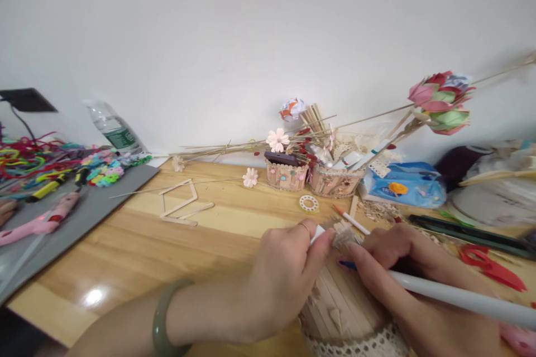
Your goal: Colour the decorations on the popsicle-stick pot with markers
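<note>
My left hand (285, 276) is closed, pinching a small white piece (318, 232) against the top of a craft-stick container (339, 307) trimmed with lace at its base. A ring shows on one finger and a green bangle (161, 321) circles the wrist. My right hand (402, 268) is closed around a long white tool (460, 298) with a blue tip, which points at the same spot on the container's top. Both hands touch the container near the table's front edge.
Two decorated stick baskets (312, 175), paper flowers on long stems (439, 97), a blue wipes pack (404, 184), red scissors (489, 265), loose craft sticks (180, 206), a water bottle (113, 128), a pink glue gun (42, 220) on a grey mat, and coloured pipe cleaners (37, 162) surround the wooden table (138, 251).
</note>
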{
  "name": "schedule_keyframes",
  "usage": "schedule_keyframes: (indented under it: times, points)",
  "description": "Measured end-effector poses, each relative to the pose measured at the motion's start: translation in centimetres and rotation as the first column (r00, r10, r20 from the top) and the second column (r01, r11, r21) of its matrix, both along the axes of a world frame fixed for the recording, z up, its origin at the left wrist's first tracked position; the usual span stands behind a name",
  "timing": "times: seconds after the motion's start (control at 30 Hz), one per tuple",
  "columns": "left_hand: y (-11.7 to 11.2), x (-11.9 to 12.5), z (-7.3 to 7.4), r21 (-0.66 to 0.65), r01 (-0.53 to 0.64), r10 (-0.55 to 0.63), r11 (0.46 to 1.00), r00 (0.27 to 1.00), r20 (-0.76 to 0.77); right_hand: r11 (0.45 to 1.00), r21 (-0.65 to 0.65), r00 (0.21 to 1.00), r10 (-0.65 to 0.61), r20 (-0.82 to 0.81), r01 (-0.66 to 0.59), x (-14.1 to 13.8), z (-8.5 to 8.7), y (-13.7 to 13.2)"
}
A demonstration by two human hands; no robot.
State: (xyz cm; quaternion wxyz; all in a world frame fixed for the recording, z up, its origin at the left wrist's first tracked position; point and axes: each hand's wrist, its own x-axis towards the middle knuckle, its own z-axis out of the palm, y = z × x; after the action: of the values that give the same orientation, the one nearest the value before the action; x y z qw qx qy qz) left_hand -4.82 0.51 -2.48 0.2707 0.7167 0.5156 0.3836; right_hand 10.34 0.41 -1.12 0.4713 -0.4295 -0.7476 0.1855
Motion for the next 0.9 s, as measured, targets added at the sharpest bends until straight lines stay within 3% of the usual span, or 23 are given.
schedule_keyframes:
  times: [0.9]
  points:
    - [0.13,-0.01,0.02,-0.003,-0.004,0.004,1.0,1.0,-0.016,0.998,-0.054,0.998,-0.047,-0.031,0.045,-0.65,0.14,0.24]
